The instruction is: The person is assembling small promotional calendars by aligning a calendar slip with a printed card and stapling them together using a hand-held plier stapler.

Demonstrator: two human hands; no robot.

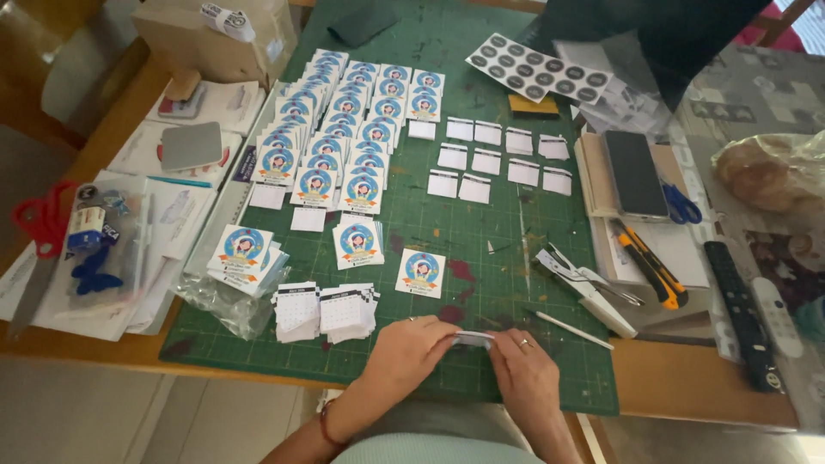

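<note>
Both hands, left [411, 346] and right [526, 371], pinch a small white paper pad [473, 338] by its ends over the mat [481, 232]; probably light, bendy.

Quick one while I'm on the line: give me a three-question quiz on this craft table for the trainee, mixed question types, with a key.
1. True or false: both hands hold one small white piece between them at the near edge of the green cutting mat.
2. Which tool lies on the stack to the right of the mat? A) orange utility knife B) hammer C) paintbrush
3. Fill in: the red scissors lie at the far ____ of the table.

Key
1. True: left hand and right hand meet on the white piece.
2. A, the orange utility knife.
3. Left: red scissors.
</note>
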